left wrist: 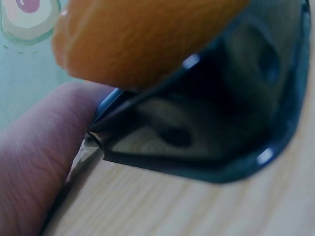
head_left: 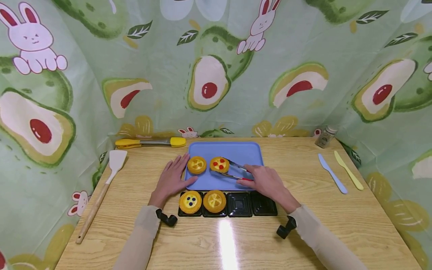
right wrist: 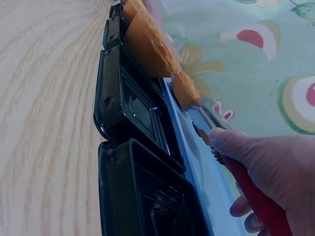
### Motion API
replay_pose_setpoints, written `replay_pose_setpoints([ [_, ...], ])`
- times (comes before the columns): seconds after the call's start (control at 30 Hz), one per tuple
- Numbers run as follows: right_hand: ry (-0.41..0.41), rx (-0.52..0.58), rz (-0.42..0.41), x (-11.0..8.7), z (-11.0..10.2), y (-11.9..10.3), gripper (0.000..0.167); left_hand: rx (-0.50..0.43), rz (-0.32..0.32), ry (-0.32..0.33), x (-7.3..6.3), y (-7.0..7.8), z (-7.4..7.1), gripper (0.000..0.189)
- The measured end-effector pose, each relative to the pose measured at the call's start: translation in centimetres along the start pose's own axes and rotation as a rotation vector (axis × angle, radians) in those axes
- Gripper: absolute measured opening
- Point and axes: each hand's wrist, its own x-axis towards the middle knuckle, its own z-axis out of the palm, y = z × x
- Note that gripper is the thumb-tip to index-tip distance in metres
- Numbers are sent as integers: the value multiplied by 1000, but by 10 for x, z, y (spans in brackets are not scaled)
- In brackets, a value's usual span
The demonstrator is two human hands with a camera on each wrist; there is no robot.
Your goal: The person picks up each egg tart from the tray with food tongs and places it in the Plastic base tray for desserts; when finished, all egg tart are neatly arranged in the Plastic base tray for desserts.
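Head view: the red tart (head_left: 219, 165) is seen within the tray's outline, between the tips of the tongs (head_left: 233, 176); whether it is lifted clear of the tray (head_left: 229, 148) cannot be told.
Right hand (head_left: 268, 182): the tongs are held by their red handles, with the tips set about the tart's far and near sides.
Left hand (head_left: 173, 176): nothing is gripped; fingers and thumb are spread at the tray's left end, by which the tray is probably meant to be steadied.
Squeeze: the rim should be pressed just firmly enough to keep the tart from slipping, since the crust could be crushed or the topping shaken off.
Lift: the tart should be kept level and raised straight up, so that the left tart (head_left: 197, 165), just beside it, is not knocked.
Boxes: the first two are filled by the blue tart (head_left: 190, 201) and the orange tart (head_left: 214, 201); the third box (head_left: 239, 204) and fourth box (head_left: 264, 204) are unfilled, and the third seems the natural place for the tart to be set.
Lowering: the tart should be centred over the hollow and released only once its base is supported.
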Motion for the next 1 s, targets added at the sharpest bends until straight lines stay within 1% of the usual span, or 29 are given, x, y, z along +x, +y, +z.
replay_pose_setpoints([
  [0.2,32,-10,-9,-6,-4,1,50,-6,-3,3,0,1,-1,105],
  [0.47,41,-23,-17,-16,-14,0,50,4,-9,-3,0,2,-2,105],
  [0.73,73,-32,-35,-32,-27,0,49,-7,-4,-2,-1,4,-3,105],
  [1.0,115,-45,-50,-50,-37,0,47,-5,-8,-4,-1,3,-2,106],
])
